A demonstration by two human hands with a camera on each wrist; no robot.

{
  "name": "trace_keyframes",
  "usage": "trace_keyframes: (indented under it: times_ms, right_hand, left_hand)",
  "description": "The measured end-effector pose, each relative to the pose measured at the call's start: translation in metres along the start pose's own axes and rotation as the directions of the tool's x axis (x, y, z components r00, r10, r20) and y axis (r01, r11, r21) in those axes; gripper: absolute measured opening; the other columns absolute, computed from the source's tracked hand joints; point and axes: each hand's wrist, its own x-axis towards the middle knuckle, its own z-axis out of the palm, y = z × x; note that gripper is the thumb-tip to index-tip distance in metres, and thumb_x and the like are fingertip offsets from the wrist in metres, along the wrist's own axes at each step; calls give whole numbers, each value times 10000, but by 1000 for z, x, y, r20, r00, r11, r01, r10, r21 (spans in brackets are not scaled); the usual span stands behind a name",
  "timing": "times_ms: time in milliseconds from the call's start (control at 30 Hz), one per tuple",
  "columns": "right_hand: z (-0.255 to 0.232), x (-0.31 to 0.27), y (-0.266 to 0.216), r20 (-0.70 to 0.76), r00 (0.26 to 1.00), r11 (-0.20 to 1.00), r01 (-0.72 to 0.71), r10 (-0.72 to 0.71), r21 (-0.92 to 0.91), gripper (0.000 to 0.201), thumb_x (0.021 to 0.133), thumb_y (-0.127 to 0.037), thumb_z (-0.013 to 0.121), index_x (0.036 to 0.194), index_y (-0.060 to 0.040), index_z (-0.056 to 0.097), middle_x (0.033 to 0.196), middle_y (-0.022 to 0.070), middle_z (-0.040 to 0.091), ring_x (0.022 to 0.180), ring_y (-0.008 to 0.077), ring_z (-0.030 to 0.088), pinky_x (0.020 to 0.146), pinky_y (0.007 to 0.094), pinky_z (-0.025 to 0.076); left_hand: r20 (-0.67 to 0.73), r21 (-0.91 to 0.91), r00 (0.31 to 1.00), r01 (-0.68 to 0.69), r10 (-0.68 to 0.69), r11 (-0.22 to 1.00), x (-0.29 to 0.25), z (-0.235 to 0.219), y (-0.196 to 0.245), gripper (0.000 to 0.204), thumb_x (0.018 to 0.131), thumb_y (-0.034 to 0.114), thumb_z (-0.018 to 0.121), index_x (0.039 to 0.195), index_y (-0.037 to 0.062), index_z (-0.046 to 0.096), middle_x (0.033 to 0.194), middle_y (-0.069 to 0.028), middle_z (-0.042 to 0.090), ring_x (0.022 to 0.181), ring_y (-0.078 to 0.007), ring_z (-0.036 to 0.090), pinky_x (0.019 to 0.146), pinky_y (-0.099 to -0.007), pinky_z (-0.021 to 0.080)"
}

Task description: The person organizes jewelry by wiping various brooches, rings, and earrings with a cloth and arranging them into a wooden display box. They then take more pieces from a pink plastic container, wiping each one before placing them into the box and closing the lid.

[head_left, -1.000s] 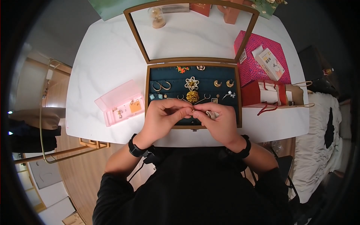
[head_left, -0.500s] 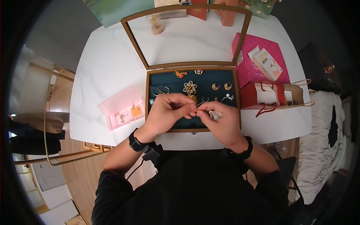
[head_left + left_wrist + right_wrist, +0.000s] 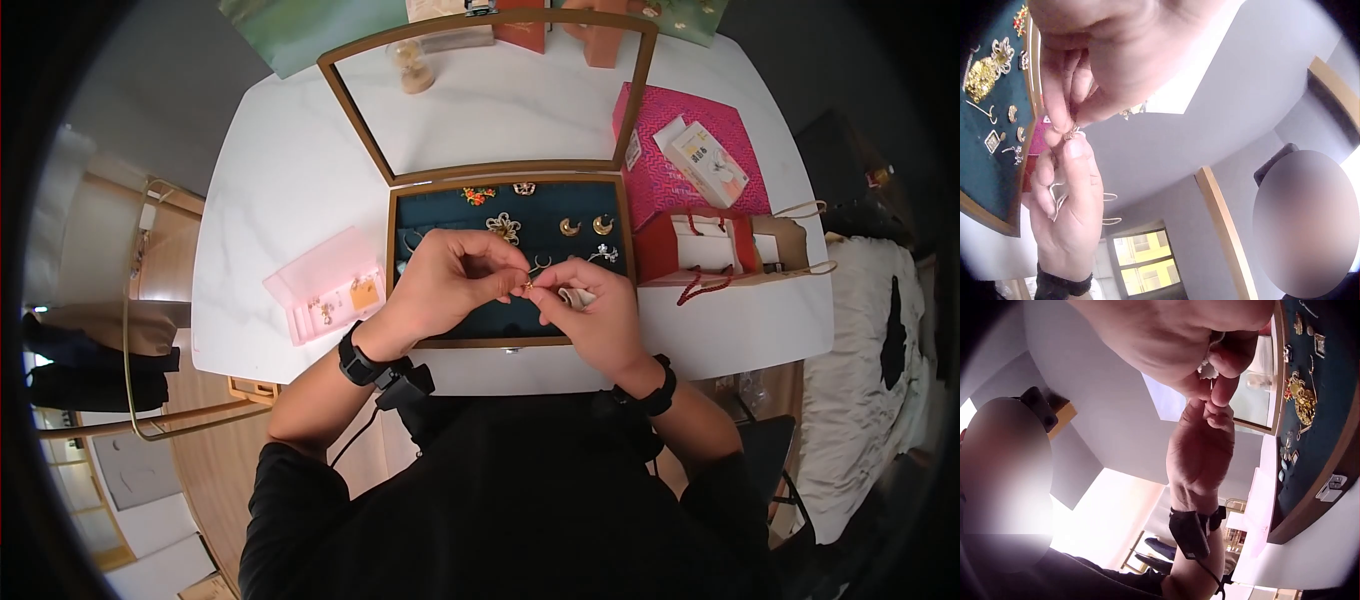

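Over the open jewelry box [image 3: 500,343], my left hand [image 3: 440,285] and right hand [image 3: 600,310] meet fingertip to fingertip. Between their thumbs and forefingers they pinch a small gold-coloured jewelry piece [image 3: 1071,132], mostly covered by the fingers. A whitish object [image 3: 577,297] is tucked under the curled fingers of my right hand; I cannot tell its kind. On the dark green lining lie a flower brooch [image 3: 503,229], gold crescent earrings [image 3: 570,227], a silver flower pin [image 3: 606,254] and a red-orange brooch [image 3: 478,196]. A textured gold brooch [image 3: 980,80] shows in the left wrist view.
The box's glass lid [image 3: 505,172] stands raised behind it. Left of the box is an open pink case [image 3: 300,325] with small jewelry. To the right are a red paper bag [image 3: 660,250], a pink patterned package [image 3: 650,180] and a white carton [image 3: 707,165].
Both hands have shifted slightly right and up over the box, still pinching the small gold piece. The view has tilted and moved a little.
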Motion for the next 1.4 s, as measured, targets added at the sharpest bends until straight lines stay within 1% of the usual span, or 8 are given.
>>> trace_keyframes:
  times_ms: [100, 200, 367, 600, 700, 833, 1167, 1400]
  right_hand:
    - [-3, -3, 3, -10, 999, 996, 42, -43, -81, 105, 975, 5, 799, 1071, 5, 756, 948, 36, 781, 798, 55, 688, 704, 243, 549]
    - [-3, -1, 6, -54, 970, 954, 221, -237, -203, 128, 945, 23, 814, 1054, -4, 753, 966, 47, 785, 844, 83, 712, 750, 264, 564]
    - [-7, 1, 2, -27, 894, 830, 404, -447, -386, 185, 901, 62, 806, 1052, -11, 729, 1016, 99, 772, 906, 212, 767, 795, 319, 593]
    - [-11, 4, -4, -56, 874, 755, 382, -482, -533, 198, 903, 46, 799, 1071, -20, 718, 1029, 121, 767, 924, 304, 776, 814, 366, 607]
    - [-16, 12, 4, -107, 890, 774, 319, -442, -547, 190, 909, 29, 798, 1077, -20, 723, 1021, 132, 773, 936, 329, 778, 819, 384, 610]
    - [-26, 14, 12, -145, 893, 783, 283, -426, -553, 174, 915, 10, 806, 1074, -11, 739, 1000, 144, 788, 933, 324, 786, 822, 387, 611]
    - [-48, -25, 5, -109, 916, 755, 246, -386, -608, 154, 935, -16, 808, 1070, -15, 735, 965, 127, 768, 884, 323, 772, 770, 382, 603]
    - [-56, -32, 18, -38, 924, 729, 273, -379, -628, 155, 944, -27, 801, 1079, -26, 725, 980, 123, 757, 871, 321, 760, 747, 389, 598]
  left_hand:
    - [24, 28, 999, -49, 49, 998, 3, 0, -2, 80, 1016, -32, 758, 1094, -43, 771, 999, -83, 793, 917, -143, 768, 794, -282, 622]
    - [-9, 120, 996, -89, 91, 989, 5, 2, -2, 96, 1010, -27, 768, 1101, -54, 772, 980, -82, 791, 908, -144, 768, 796, -278, 622]
    - [11, 373, 991, -129, 135, 919, 13, 9, 15, 79, 978, -27, 795, 1055, -45, 791, 938, -94, 800, 873, -147, 768, 781, -286, 617]
    - [254, 699, 932, -363, 259, 616, 42, 7, 31, 110, 903, -18, 823, 1010, 0, 803, 920, -136, 787, 808, -269, 764, 742, -355, 598]
    - [295, 645, 922, -387, 252, 659, 64, 4, 29, 108, 859, -18, 820, 965, -7, 799, 916, -180, 780, 859, -364, 761, 778, -414, 603]
    - [426, 690, 871, -488, 245, 535, 99, -5, 22, 91, 846, -10, 821, 932, 8, 794, 892, -164, 787, 839, -359, 761, 761, -415, 593]
    - [482, 791, 876, -438, 8, 428, 144, -13, 0, 135, 855, -30, 814, 975, 30, 808, 917, -141, 807, 862, -345, 774, 793, -410, 602]
    - [584, 779, 811, -574, 43, 251, 155, -15, -10, 116, 838, 30, 822, 949, 65, 814, 961, -114, 787, 943, -357, 746, 836, -453, 592]
